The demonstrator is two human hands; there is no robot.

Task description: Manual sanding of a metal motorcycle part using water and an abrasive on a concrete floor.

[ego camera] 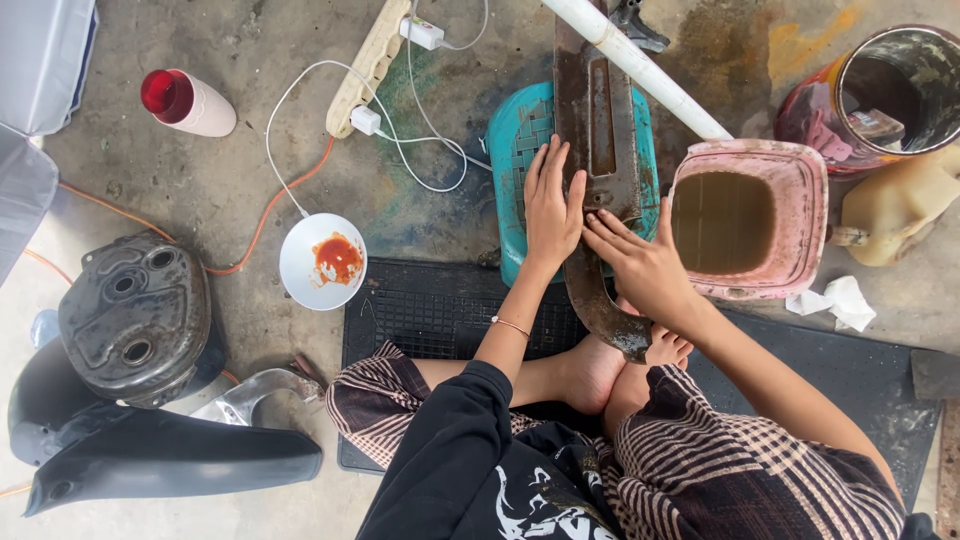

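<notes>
Left hand (552, 205) lies flat, fingers straight, pressing a long rusty metal plate (598, 160) at centre frame, which rests across a teal plastic stool (508, 190). Right hand (640, 262) spreads its fingertips on the plate, gripping nothing. Rust covers the whole plate; cleaning looks barely begun. Pink tub of brown water (805, 190) sits just right.

Two hands: the left hand (551, 205) and the right hand (640, 262), both on one rusty metal part (598, 130). One teal stool (515, 150), one white pipe (650, 70), one pink tub (800, 200) of brown liquid, one round drum (905, 85), one yellowish jug (900, 205), one white bowl (322, 262), one red-capped bottle (188, 102), one power strip (368, 68), two white chargers (366, 120) (423, 33), one black floor mat (430, 310), one dark tank (135, 315).
</notes>
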